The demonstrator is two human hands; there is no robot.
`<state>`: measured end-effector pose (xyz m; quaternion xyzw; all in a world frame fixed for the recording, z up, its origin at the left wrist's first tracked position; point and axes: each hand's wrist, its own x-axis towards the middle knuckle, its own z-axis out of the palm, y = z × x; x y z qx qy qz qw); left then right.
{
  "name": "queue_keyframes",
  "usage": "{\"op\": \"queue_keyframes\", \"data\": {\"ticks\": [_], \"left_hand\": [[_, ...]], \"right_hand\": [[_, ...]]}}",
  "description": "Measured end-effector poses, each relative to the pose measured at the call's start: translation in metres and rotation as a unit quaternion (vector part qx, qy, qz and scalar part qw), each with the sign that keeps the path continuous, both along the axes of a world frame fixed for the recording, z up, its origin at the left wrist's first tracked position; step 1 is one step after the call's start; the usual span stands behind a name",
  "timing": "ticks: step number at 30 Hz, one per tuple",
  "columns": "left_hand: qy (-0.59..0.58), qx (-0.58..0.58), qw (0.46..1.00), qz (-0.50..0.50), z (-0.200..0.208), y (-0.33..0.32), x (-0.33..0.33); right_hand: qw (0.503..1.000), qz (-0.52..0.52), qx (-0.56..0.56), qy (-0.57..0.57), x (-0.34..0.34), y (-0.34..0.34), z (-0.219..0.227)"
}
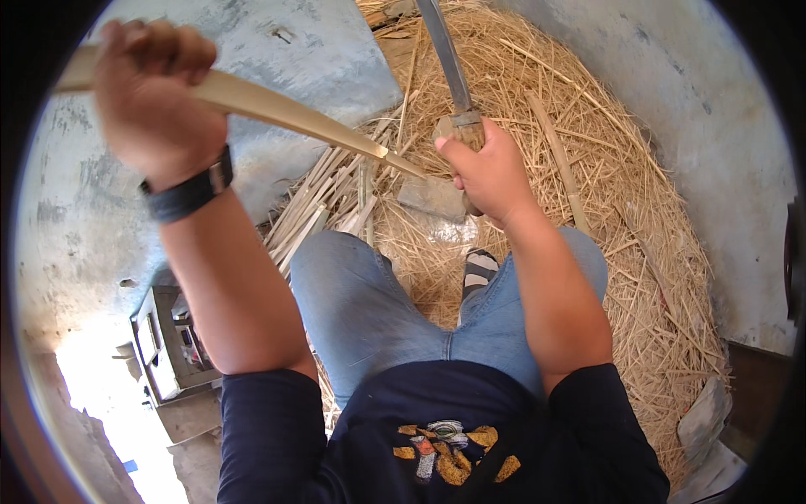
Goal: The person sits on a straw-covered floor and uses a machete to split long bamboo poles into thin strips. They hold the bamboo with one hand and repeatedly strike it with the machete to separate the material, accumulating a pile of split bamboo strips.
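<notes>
My left hand [159, 92], raised at the upper left with a dark band on its wrist, is closed round a long pale bamboo strip [290, 120]. The strip slants down to the right, and its thinner end reaches a greyish block [431, 198] between my knees. My right hand [495, 172] grips the wooden handle of a machete [451, 63]. Its long grey blade points up and away from me, and its tip is cut off by the picture's top edge. The handle's lower part is hidden behind my fingers.
Shavings and straw-like scraps [663, 311] cover the floor. Split strips [306, 206] lie heaped left of the block, and a longer bamboo piece [558, 160] lies to its right. Worn walls [705, 92] stand on both sides. A small cabinet [172, 344] is at the lower left.
</notes>
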<state>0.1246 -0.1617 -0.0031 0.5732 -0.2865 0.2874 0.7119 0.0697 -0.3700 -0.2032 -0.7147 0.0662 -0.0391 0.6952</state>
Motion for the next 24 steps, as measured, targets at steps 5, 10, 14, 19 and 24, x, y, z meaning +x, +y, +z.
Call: {"op": "queue_keyframes", "data": {"ticks": [5,10,14,19,24], "left_hand": [[0.016,-0.020,1.000,0.016,-0.005,0.001,0.017],[0.013,-0.097,0.993,-0.061,-0.006,0.019,0.055],[0.037,-0.085,0.988,0.127,-0.004,0.020,0.034],[0.053,-0.093,0.986,0.127,-0.006,0.032,0.025],[0.017,-0.096,0.984,0.146,-0.010,0.019,0.030]], "right_hand": [[0.999,-0.022,-0.012,-0.030,-0.024,0.046,0.027],[0.987,0.035,-0.153,0.029,-0.037,0.086,-0.072],[0.953,0.109,-0.255,0.119,-0.025,0.086,-0.086],[0.983,0.078,-0.133,0.097,-0.031,0.081,-0.057],[0.994,0.009,-0.105,-0.035,-0.035,0.087,-0.047]]}}
